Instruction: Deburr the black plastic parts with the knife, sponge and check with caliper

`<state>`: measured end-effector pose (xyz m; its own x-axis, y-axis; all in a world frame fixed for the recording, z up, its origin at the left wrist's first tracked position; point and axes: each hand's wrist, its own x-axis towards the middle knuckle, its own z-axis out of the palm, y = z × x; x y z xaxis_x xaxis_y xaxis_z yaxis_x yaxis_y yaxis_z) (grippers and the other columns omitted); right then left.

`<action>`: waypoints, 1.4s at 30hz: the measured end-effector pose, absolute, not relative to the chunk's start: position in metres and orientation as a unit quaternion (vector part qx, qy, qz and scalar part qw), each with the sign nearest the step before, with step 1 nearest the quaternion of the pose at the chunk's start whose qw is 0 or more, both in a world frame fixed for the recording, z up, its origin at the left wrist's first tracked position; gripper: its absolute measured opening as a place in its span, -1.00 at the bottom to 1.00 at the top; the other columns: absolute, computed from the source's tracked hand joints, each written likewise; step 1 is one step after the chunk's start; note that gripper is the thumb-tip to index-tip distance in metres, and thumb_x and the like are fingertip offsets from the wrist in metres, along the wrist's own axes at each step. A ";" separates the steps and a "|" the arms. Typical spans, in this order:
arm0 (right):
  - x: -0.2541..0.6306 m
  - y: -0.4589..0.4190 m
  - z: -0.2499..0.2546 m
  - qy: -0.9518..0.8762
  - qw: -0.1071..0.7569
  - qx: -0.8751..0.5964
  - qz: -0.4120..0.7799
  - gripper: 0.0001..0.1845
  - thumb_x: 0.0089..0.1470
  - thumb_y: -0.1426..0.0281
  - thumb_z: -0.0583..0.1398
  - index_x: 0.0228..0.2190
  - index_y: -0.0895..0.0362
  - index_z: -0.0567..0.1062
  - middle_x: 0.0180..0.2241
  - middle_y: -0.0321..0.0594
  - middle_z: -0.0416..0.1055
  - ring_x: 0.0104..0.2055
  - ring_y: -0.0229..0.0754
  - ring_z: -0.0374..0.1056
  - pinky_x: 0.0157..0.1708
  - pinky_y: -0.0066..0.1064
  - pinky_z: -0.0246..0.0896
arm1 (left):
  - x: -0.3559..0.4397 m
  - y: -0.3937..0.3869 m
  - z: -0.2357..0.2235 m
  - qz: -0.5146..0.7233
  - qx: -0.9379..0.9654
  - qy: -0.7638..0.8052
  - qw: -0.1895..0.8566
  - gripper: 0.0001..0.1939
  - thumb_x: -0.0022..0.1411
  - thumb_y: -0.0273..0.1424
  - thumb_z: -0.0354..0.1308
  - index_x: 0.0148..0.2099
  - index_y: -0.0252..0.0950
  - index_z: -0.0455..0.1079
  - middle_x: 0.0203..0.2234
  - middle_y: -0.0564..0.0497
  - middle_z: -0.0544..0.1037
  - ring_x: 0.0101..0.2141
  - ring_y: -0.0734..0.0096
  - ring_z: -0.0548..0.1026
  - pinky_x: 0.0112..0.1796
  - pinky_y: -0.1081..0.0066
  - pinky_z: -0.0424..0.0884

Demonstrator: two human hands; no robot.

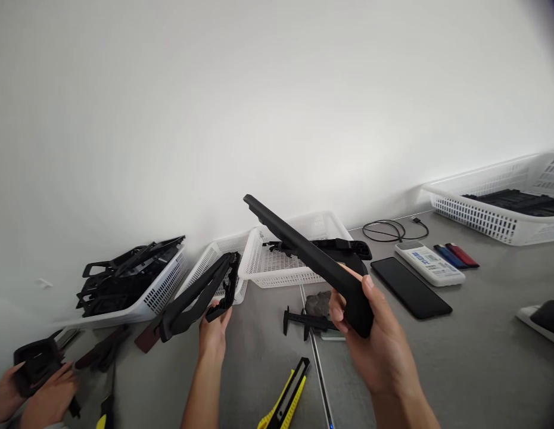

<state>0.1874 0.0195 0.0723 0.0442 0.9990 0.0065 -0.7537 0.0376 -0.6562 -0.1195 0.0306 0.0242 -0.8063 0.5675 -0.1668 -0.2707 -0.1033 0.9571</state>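
My right hand [375, 339] grips the lower end of a long black plastic part [304, 253], held up tilted so its far end points up and left. My left hand [213, 330] holds another long black plastic part [201, 293] by its end, close to the table [482, 357] and beside a tipped white basket [214, 253]. Both hands are closed round their parts.
White baskets [299, 271] of black parts line the wall; another basket [486, 214] stands far right. A caliper [306, 322], yellow utility knife [286, 399], black phone [411, 287], remote [429, 262], cable [388, 229] lie on the table. Another person's hands [36, 390] hold a black piece at lower left.
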 end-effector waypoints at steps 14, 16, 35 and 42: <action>0.176 -0.008 0.074 -0.673 0.532 -0.242 0.453 -0.42 0.24 0.43 0.28 0.24 -0.22 0.56 0.33 -0.21 0.41 0.43 0.04 0.22 0.39 0.03 0.16 | 0.041 -0.005 0.085 0.699 0.306 0.496 0.415 -0.43 0.20 0.08 0.43 0.02 -0.27 0.69 -0.03 -0.20 0.73 0.11 -0.09 0.62 0.14 0.04 0.52; 0.193 -0.005 0.074 -0.681 0.517 -0.291 0.429 -0.41 0.25 0.41 0.27 0.27 -0.20 0.53 0.37 -0.20 0.39 0.41 0.05 0.26 0.37 0.02 0.20 | 0.038 0.003 0.084 0.737 0.284 0.474 0.390 -0.41 0.15 0.02 0.49 0.10 -0.23 0.65 -0.18 -0.10 0.72 -0.08 0.05 0.67 -0.01 0.12 0.57; 0.114 0.006 0.029 -0.761 0.090 -0.525 0.370 -0.74 0.03 0.20 0.45 -0.25 0.06 0.70 -0.18 -0.08 0.71 -0.08 0.17 0.64 -0.22 -0.28 0.30 | 0.023 -0.013 0.099 0.784 0.301 0.411 0.355 -0.49 0.35 0.09 0.26 -0.40 -0.24 0.44 -0.50 0.06 0.33 -0.37 0.28 0.39 -0.26 0.34 0.44; 0.098 -0.002 0.031 -0.751 0.091 -0.538 0.372 -0.39 0.16 0.36 0.36 0.23 0.10 0.49 -0.07 -0.01 0.72 -0.01 0.22 0.64 -0.16 -0.23 0.36 | 0.019 -0.010 0.095 0.804 0.254 0.375 0.384 -0.54 0.36 0.04 0.27 0.00 -0.23 0.64 -0.52 0.10 0.31 -0.45 0.36 0.33 -0.35 0.39 0.45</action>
<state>0.0984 -0.0021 0.0306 -0.4053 0.8754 -0.2634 0.7406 0.1455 -0.6560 0.0190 -0.0097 0.0950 -0.5753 0.8091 0.1203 -0.4280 -0.4231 0.7986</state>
